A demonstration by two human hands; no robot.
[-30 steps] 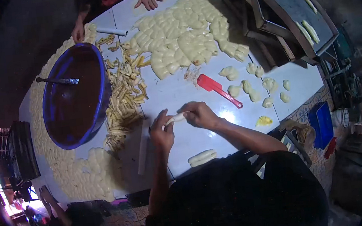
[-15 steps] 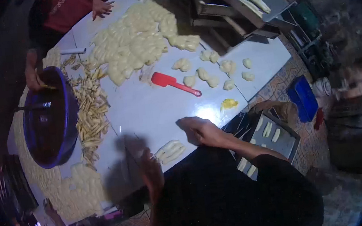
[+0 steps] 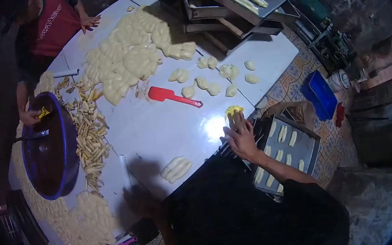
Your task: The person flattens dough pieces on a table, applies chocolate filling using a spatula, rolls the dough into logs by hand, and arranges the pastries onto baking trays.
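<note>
My right hand [image 3: 241, 139] reaches to the table's right front edge. Its fingers are stretched out, and their tips touch a soft yellow smear of fat [image 3: 234, 110]. My left hand [image 3: 143, 202] is in dark shadow at the front edge, and its fingers are hard to make out. Between my hands, nearer the left, several pale dough sticks [image 3: 177, 169] lie side by side on the white table [image 3: 168, 130]. A red spatula [image 3: 174, 96] rests flat farther back. Beyond it sit several small dough lumps [image 3: 201, 83].
A big mass of dough pieces [image 3: 127, 58] covers the back. At left, a co-worker's hand [image 3: 30, 116] holds something yellow over a purple basin [image 3: 72, 150], beside many brownish strips [image 3: 90, 138]. Stacked trays [image 3: 222, 9] overhang the back right; another tray [image 3: 303, 147] of dough sticks stands low at right.
My right hand has moved right, from over the table to the yellow fat. My left hand has drawn away from the dough sticks, down and left. The view has shifted somewhat.
</note>
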